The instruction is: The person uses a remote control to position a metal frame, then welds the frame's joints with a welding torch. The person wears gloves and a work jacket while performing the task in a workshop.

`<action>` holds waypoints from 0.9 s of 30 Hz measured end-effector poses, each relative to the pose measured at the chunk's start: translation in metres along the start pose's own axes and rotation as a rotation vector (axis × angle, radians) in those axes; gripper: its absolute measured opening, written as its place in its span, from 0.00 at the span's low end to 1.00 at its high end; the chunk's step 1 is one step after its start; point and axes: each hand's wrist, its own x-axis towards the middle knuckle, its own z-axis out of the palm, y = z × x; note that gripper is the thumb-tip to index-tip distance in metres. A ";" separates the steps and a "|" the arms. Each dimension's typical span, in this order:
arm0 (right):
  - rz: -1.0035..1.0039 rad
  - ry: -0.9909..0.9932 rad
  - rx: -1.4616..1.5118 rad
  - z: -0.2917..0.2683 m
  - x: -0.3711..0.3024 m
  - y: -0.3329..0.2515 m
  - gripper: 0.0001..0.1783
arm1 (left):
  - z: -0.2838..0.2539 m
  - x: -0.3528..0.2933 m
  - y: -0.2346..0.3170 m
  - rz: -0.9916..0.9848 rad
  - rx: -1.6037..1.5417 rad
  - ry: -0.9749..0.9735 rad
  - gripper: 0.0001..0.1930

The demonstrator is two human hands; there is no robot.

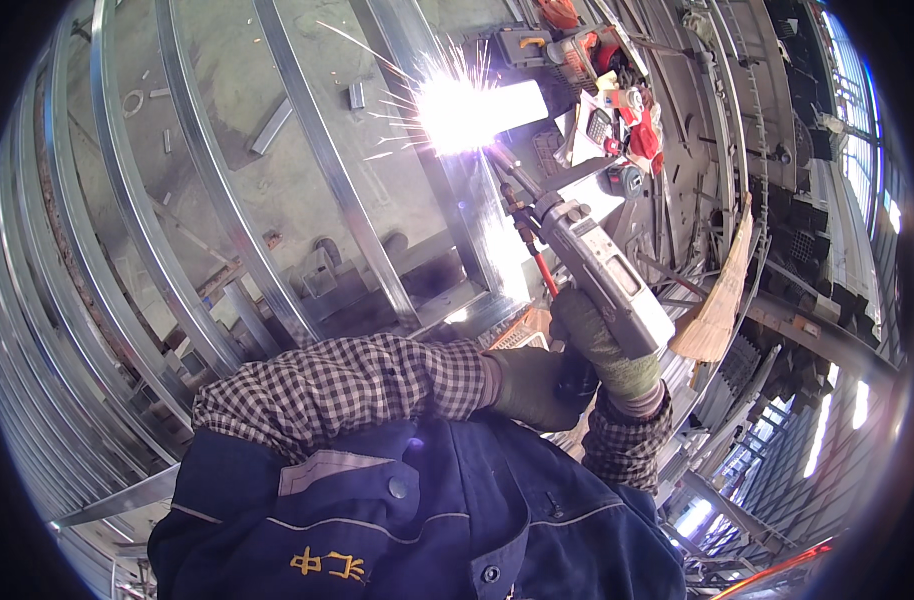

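My right hand [597, 342], in a green knit glove, grips a handheld welding gun [602, 265] with a grey and white body. The gun points away from me, and a thin red tube [545, 272] runs alongside its nozzle. At the tip, a blinding arc [462, 108] throws sparks over a metal frame beam [474, 225]; glare hides the contact point. Close beside the right wrist, my gloved left hand [532, 385] is closed near a dark part I cannot make out. Its fingers are mostly hidden.
Long shiny metal bars [192, 130] run across the left side above a grey floor. Beyond the gun lie a toolbox [522, 45], a dark tape-measure-like thing [625, 180] and red and white items. A straw-coloured broom head [712, 325] stands at right, near stacked metal profiles.
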 end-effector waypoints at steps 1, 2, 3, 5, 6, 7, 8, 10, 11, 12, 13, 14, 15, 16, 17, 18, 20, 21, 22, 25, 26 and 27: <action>0.006 -0.006 0.006 0.000 0.000 0.000 0.12 | 0.000 0.000 -0.001 -0.017 -0.009 -0.012 0.17; 0.014 -0.008 0.006 0.000 -0.001 0.001 0.12 | 0.000 -0.001 -0.001 -0.025 -0.013 -0.017 0.17; 0.022 -0.003 0.000 -0.001 -0.001 0.001 0.12 | 0.000 -0.001 -0.001 -0.033 -0.018 -0.022 0.17; 0.032 -0.003 0.010 -0.002 -0.001 0.001 0.11 | -0.001 -0.002 0.001 -0.039 -0.024 -0.021 0.17; 0.043 -0.016 0.001 -0.002 -0.002 0.002 0.11 | -0.001 -0.003 0.002 -0.046 -0.030 -0.021 0.18; 0.043 -0.025 -0.012 -0.004 -0.002 0.002 0.12 | -0.002 -0.003 0.004 -0.064 -0.041 -0.023 0.18; 0.049 -0.051 -0.036 -0.004 -0.002 0.002 0.14 | -0.003 -0.004 0.006 -0.081 -0.052 -0.023 0.18; 0.066 -0.046 -0.037 -0.003 -0.002 0.002 0.12 | -0.005 -0.005 0.011 -0.121 -0.045 -0.045 0.18; 0.077 -0.016 -0.015 -0.002 -0.003 0.002 0.09 | -0.007 -0.006 0.014 -0.141 -0.042 -0.056 0.18; 0.070 -0.001 -0.012 -0.001 -0.003 0.001 0.08 | -0.009 -0.007 0.016 -0.153 -0.051 -0.068 0.19; 0.071 0.013 0.002 -0.001 -0.003 0.001 0.08 | -0.010 -0.007 0.018 -0.165 -0.059 -0.080 0.20; 0.053 0.011 -0.004 -0.001 -0.004 0.001 0.08 | -0.011 -0.008 0.020 -0.177 -0.068 -0.092 0.22; 0.035 0.009 -0.010 -0.001 -0.004 0.002 0.08 | -0.011 -0.009 0.021 -0.179 -0.063 -0.089 0.22; 0.038 -0.031 -0.021 -0.002 -0.004 0.002 0.08 | -0.012 -0.010 0.022 -0.181 -0.057 -0.086 0.22; 0.041 -0.071 -0.033 -0.005 -0.004 0.003 0.10 | -0.012 -0.010 0.022 -0.183 -0.052 -0.084 0.22; 0.048 -0.096 -0.058 -0.008 -0.004 0.004 0.13 | -0.011 -0.009 0.022 -0.184 -0.060 -0.094 0.21; 0.050 -0.101 -0.044 -0.010 -0.005 0.007 0.13 | -0.010 -0.008 0.019 -0.183 -0.078 -0.114 0.21; 0.053 -0.096 -0.043 -0.011 -0.006 0.009 0.12 | -0.008 -0.007 0.016 -0.151 -0.062 -0.107 0.21; 0.041 -0.089 -0.049 -0.011 -0.006 0.010 0.13 | -0.006 -0.006 0.014 -0.117 -0.050 -0.101 0.21; 0.052 -0.065 -0.040 -0.010 -0.010 0.012 0.14 | -0.001 -0.004 0.005 -0.093 -0.046 -0.083 0.21; 0.087 -0.055 -0.019 -0.011 -0.011 0.012 0.14 | 0.001 -0.003 0.003 -0.104 -0.050 -0.079 0.21; 0.123 -0.044 0.003 -0.011 -0.011 0.011 0.15 | 0.003 -0.002 0.001 -0.094 -0.049 -0.074 0.20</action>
